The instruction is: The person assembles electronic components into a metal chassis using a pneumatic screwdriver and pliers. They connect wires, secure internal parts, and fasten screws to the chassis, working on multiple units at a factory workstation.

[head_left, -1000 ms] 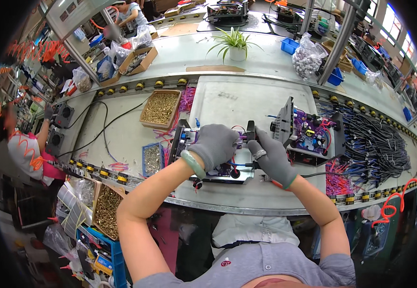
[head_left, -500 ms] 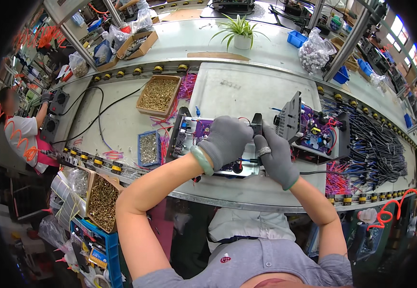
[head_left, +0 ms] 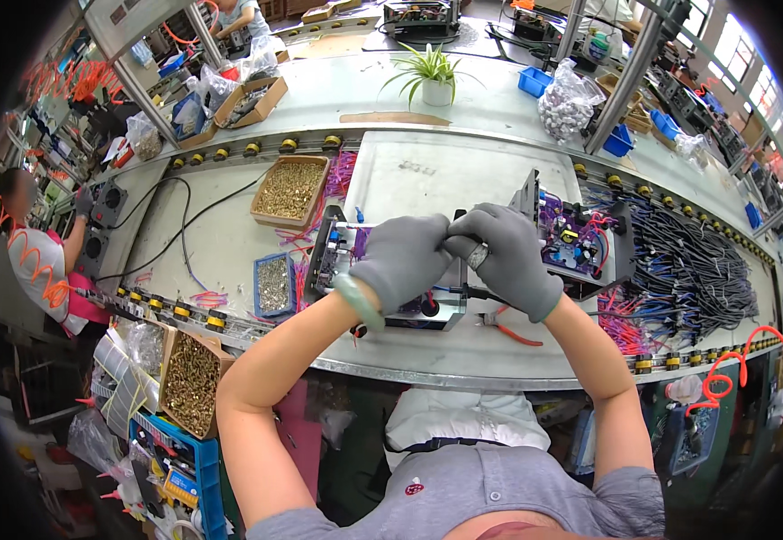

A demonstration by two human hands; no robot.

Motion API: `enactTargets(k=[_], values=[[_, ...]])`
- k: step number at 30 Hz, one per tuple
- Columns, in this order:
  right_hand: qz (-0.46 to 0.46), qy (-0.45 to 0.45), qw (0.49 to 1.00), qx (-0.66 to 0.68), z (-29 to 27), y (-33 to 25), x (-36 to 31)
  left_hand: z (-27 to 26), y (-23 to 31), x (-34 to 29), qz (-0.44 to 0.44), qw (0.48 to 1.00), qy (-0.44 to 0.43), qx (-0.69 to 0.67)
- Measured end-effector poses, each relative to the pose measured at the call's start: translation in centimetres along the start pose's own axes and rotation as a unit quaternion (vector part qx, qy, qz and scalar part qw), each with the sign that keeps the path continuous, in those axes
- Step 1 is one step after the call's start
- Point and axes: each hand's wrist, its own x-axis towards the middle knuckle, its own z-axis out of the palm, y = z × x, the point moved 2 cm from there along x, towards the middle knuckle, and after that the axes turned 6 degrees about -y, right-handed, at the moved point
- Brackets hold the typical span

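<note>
My left hand [head_left: 407, 261], in a grey glove below a pale green bangle, is closed over an open device chassis [head_left: 326, 256] holding a purple circuit board. Its fingertips meet those of my right hand [head_left: 510, 261] at the black panel on the chassis's right end. That right hand, also gloved and with a silvery ring over the glove, is curled shut. Whatever lies between the fingers is hidden by the gloves. Just below my right hand, orange-handled pliers [head_left: 520, 336] lie on the table. A second open chassis [head_left: 580, 238] with a purple board stands to the right.
A box of brass-coloured parts [head_left: 290, 191] and a blue tray of small silvery parts [head_left: 274, 285] sit left. Black cables [head_left: 693, 256] are heaped right. A potted plant [head_left: 437, 85] stands on the far shelf. At far left a person [head_left: 42, 252] handles another device.
My right hand has moved up and left to meet my left hand at the panel. The pliers now show on the table below it. The view has shifted slightly.
</note>
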Motion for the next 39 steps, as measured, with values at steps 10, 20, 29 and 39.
enactTargets(k=[10,20,29,39], values=[[0.073,0.070,0.991,0.092,3.7,2.4,-3.6,2.5,-2.8,-0.3,0.147,0.964,0.188,0.115],[0.230,-0.096,0.954,0.167,3.8,2.8,-4.2,2.7,-3.1,0.2,0.145,0.971,0.155,0.112],[0.214,-0.093,0.964,0.128,3.9,2.2,-3.9,3.3,-2.1,1.4,0.194,0.951,0.146,0.193],[0.216,-0.116,0.965,0.089,4.2,2.5,-3.8,3.1,-1.4,1.2,0.228,0.930,0.109,0.265]])
